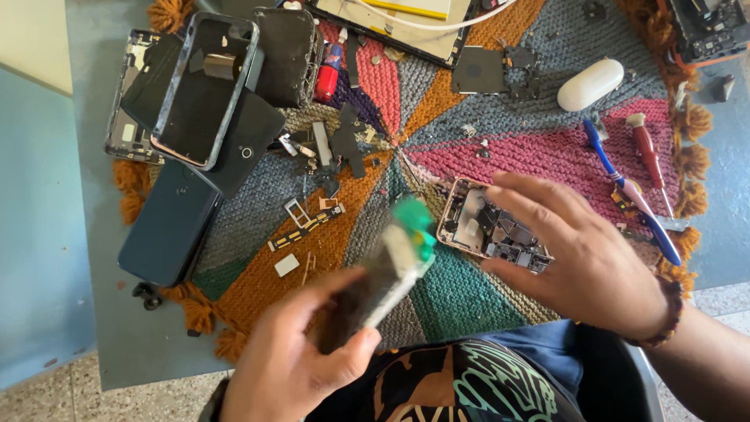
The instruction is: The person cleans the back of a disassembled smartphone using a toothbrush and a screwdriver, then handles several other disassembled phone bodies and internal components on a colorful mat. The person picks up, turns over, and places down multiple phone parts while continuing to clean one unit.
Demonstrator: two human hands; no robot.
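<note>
Fingers of our left hand (293,359) pinch a blurred flat phone part (388,270) with a green tab at its far end. Just right of it, our right hand (582,254), fingers spread, rests on an opened phone frame (488,227) lying on the knitted mat (469,297).

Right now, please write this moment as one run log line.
left hand: holds blurred phone panel | right hand: on opened phone body | surface: knitted mat
</note>
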